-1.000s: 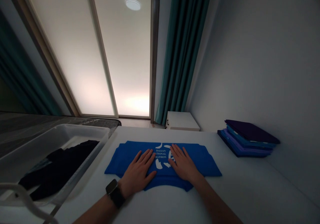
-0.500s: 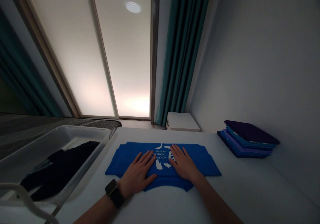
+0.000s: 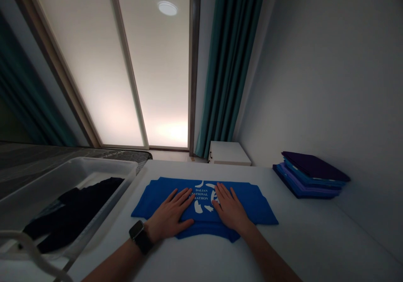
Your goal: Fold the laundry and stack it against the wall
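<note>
A blue T-shirt (image 3: pixel 252 202) with white print lies folded on the white table (image 3: pixel 201 259), its curved neckline toward me. My left hand (image 3: pixel 173 213), with a dark watch (image 3: pixel 141 236) on the wrist, rests flat on the shirt left of the printed lettering, fingers spread. On the right part of the print lies my right hand (image 3: pixel 230 208), also flat with its fingers stretched away from me. Both palms cover some of the print, and neither hand grips the cloth.
A translucent plastic bin (image 3: pixel 124 177) holding dark clothes (image 3: pixel 78 210) stands at the left. At the right is a stack of folded purple and blue clothes (image 3: pixel 311 175) near the wall. A pale curved bar (image 3: pixel 34 252) crosses the lower left corner. Behind the table stands a white cabinet (image 3: pixel 231 152).
My left hand has slid slightly left on the shirt. My right hand stays in nearly the same place, and the shirt's folded shape looks almost the same.
</note>
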The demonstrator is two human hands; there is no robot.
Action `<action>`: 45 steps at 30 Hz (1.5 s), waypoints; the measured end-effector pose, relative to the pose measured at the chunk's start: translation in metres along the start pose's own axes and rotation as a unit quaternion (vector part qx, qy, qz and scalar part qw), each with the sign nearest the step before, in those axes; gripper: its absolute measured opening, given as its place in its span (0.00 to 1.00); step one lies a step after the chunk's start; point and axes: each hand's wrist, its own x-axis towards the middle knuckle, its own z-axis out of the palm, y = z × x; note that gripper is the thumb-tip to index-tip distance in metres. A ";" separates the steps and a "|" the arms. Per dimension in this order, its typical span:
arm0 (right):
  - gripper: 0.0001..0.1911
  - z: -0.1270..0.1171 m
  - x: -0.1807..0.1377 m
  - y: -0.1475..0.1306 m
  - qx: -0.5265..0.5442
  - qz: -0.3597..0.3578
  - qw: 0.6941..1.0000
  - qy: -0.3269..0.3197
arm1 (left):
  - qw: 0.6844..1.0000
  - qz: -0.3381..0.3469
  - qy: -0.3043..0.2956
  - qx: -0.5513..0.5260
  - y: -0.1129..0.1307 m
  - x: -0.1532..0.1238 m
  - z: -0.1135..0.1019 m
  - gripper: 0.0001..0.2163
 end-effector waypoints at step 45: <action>0.23 -0.018 -0.022 0.130 0.300 0.012 0.939 0.170 | 0.993 0.100 0.028 -0.052 0.113 0.095 -0.004 0.13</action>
